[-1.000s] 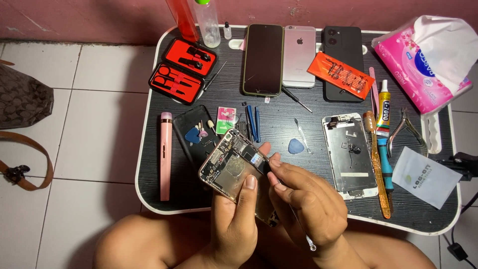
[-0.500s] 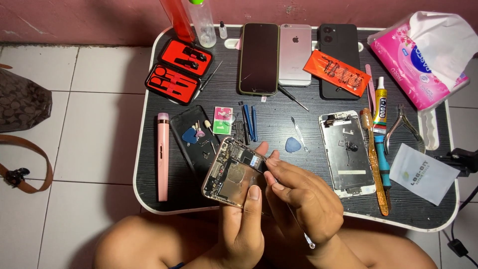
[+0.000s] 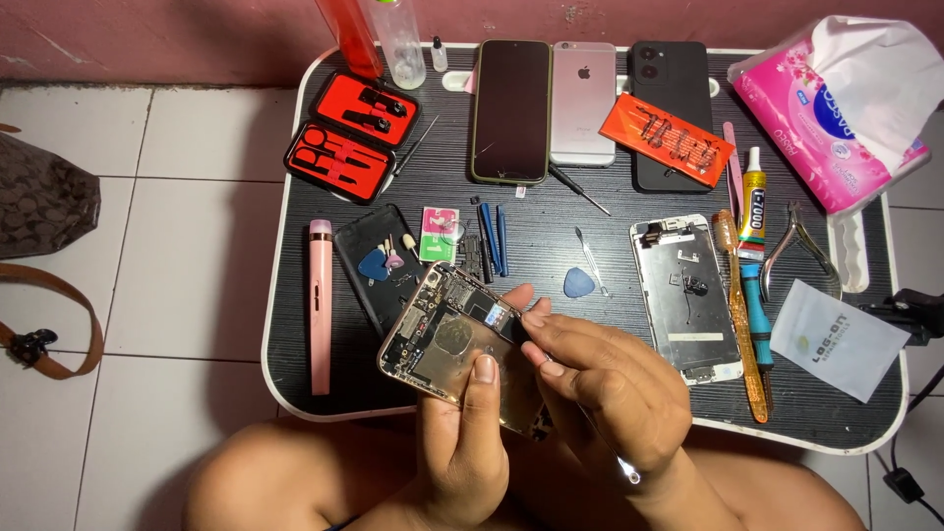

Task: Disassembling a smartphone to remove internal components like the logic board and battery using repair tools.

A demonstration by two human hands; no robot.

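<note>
My left hand (image 3: 464, 442) holds an opened phone body (image 3: 444, 339) from below, thumb lying across its bare metal inside, above the near edge of a small black lap table (image 3: 551, 241). My right hand (image 3: 600, 379) is bunched over the phone's right side, fingertips pinching at a small part near its upper right corner. What the fingertips hold is too small to tell. A detached phone screen panel (image 3: 683, 295) lies face down to the right of the hands.
Three phones (image 3: 511, 108) lie along the table's far side with an orange packet (image 3: 667, 138). A red tool case (image 3: 352, 147), pink pen-shaped tool (image 3: 321, 305), blue picks, glue tube (image 3: 752, 202), toothbrush (image 3: 739, 315), cutters (image 3: 795, 241) and tissue pack (image 3: 851, 103) surround the hands. A bag (image 3: 44, 202) lies left on the tiled floor.
The hands and the phone body have stayed nearly in place. My right fingertips have shifted slightly along the phone's upper right corner. The view has drifted a little.
</note>
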